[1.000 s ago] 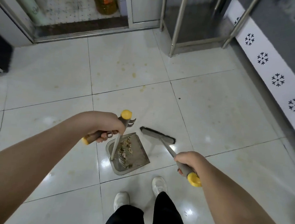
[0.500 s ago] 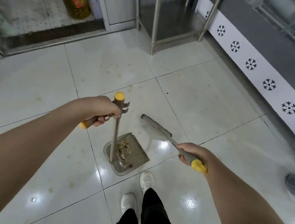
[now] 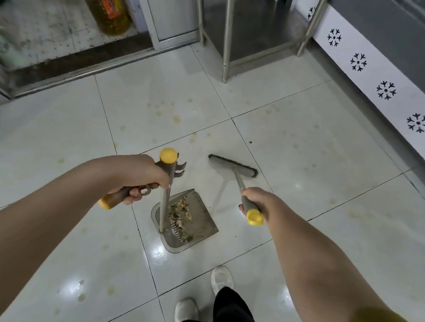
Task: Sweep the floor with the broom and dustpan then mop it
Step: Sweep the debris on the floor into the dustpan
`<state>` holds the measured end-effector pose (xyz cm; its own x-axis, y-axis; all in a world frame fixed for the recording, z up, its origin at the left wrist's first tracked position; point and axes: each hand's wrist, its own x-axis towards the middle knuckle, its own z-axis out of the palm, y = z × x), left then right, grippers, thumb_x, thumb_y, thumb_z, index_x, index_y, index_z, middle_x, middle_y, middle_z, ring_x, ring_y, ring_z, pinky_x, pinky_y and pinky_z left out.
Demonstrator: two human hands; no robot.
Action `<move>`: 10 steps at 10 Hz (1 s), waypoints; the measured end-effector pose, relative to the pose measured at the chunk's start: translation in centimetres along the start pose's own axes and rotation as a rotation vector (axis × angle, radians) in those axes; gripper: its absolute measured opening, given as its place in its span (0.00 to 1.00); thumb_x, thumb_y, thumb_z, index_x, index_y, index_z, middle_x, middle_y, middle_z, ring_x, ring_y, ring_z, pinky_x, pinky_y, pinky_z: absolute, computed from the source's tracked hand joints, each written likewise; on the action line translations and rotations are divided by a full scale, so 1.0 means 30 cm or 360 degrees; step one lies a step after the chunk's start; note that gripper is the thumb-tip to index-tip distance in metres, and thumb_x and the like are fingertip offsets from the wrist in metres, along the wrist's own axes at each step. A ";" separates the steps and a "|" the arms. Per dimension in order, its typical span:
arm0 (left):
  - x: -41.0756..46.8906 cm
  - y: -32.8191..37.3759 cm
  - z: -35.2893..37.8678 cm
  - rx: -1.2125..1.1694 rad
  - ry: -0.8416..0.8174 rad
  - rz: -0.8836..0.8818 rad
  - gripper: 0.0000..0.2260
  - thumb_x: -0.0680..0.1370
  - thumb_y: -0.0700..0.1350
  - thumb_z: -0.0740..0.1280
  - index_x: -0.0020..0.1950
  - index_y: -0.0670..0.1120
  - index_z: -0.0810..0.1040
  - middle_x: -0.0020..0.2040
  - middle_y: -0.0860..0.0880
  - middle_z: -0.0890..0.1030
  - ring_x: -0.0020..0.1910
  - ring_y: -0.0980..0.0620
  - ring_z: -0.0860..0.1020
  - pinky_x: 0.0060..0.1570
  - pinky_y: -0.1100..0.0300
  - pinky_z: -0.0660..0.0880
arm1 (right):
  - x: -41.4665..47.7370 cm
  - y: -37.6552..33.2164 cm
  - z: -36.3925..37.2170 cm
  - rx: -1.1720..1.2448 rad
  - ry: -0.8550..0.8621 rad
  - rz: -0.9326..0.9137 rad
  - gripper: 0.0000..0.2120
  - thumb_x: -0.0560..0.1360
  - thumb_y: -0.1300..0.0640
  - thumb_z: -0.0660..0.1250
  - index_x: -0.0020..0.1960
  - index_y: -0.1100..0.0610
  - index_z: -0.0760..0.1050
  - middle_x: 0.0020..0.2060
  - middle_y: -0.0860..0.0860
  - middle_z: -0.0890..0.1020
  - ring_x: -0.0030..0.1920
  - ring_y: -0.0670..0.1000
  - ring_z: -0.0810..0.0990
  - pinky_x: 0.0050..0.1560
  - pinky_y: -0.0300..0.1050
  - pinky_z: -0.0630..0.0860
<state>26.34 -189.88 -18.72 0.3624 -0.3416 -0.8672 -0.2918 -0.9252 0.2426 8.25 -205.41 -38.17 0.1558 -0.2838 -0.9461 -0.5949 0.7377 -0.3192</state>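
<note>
Dustpan [image 3: 202, 225] sits on white tiled floor [image 3: 310, 149] just ahead of white shoes [image 3: 220, 277], scraps [image 3: 181, 210] piled by its comb teeth. Its pole stands upright. Left hand [image 3: 140, 177] has fingers curled round the pole's side grip. Broom [image 3: 233, 165] has its head beyond the pan and apart from it; can't tell if the bristles touch the floor. Right hand [image 3: 256, 200] is wrapped round the broom handle near its yellow end. Yellowish stains [image 3: 176, 118] are farther out, oil bottle [image 3: 109, 10] at back left.

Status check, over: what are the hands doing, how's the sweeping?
Left hand holds dustpan by its handle, right hand grips broom. Dustpan on floor, scraps inside; broom just beyond it. Yellowish spots ahead.
</note>
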 end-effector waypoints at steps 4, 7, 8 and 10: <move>0.082 -0.006 -0.079 0.0255 -0.0129 0.0107 0.13 0.75 0.41 0.64 0.32 0.43 0.65 0.23 0.48 0.64 0.18 0.52 0.62 0.22 0.67 0.61 | -0.125 0.178 0.012 -0.0427 0.0122 0.0298 0.07 0.76 0.57 0.59 0.42 0.60 0.69 0.37 0.55 0.78 0.41 0.52 0.79 0.44 0.38 0.77; 0.055 -0.103 -0.111 0.0552 -0.0244 0.0373 0.12 0.75 0.41 0.64 0.32 0.44 0.65 0.24 0.48 0.64 0.20 0.52 0.62 0.21 0.67 0.61 | -0.325 0.553 0.256 0.0166 0.0259 0.0159 0.12 0.79 0.61 0.58 0.37 0.56 0.65 0.35 0.52 0.71 0.31 0.48 0.71 0.30 0.39 0.71; 0.050 -0.126 -0.127 0.0624 -0.0232 0.0431 0.12 0.74 0.40 0.64 0.32 0.43 0.65 0.25 0.46 0.63 0.20 0.51 0.61 0.21 0.66 0.60 | -0.327 0.645 0.301 0.0298 0.0324 0.0211 0.12 0.80 0.61 0.57 0.37 0.57 0.64 0.35 0.53 0.69 0.32 0.49 0.70 0.31 0.40 0.70; 0.062 -0.139 -0.124 0.0722 -0.0166 0.0462 0.10 0.74 0.40 0.63 0.35 0.41 0.66 0.26 0.45 0.63 0.22 0.49 0.62 0.24 0.64 0.61 | -0.340 0.721 0.312 0.0467 0.0396 0.0227 0.15 0.81 0.50 0.58 0.44 0.62 0.67 0.31 0.56 0.72 0.26 0.52 0.70 0.24 0.37 0.69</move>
<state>31.53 -187.28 -19.73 0.1273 -0.5326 -0.8367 -0.7277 -0.6234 0.2861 1.17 -180.81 -35.92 -0.1287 -0.2791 -0.9516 -0.3410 0.9135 -0.2218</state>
